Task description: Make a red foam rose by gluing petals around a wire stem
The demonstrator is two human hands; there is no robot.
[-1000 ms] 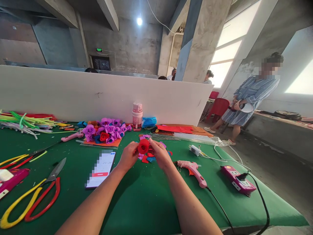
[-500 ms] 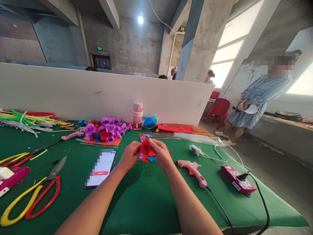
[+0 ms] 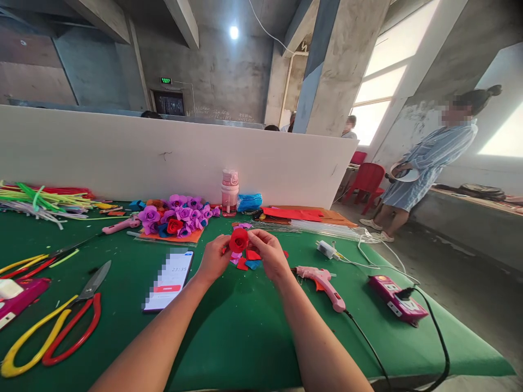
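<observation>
A red paper rose [image 3: 238,240] is held up between my two hands over the middle of the green table. My left hand [image 3: 215,257] pinches it from the left side, fingers closed. From the right, the closed fingers of my right hand [image 3: 267,253] grip the flower's edge. Loose red, blue and purple paper petals [image 3: 253,264] lie on the table just beneath the hands. Behind my left hand sits a bunch of purple, blue and red paper flowers [image 3: 183,215]. A pink glue gun [image 3: 322,280] lies right of my right hand.
Scissors [image 3: 87,294] and a phone [image 3: 169,280] lie at left. A power strip [image 3: 396,299] with cables is at right. Along the white partition [image 3: 171,158] stand a pink bottle [image 3: 230,193] and pipe cleaners [image 3: 44,201]. A person [image 3: 429,158] stands beyond the table.
The red rose has moved slightly left and up, and its open face is turned more toward me. The person at right has shifted a little left.
</observation>
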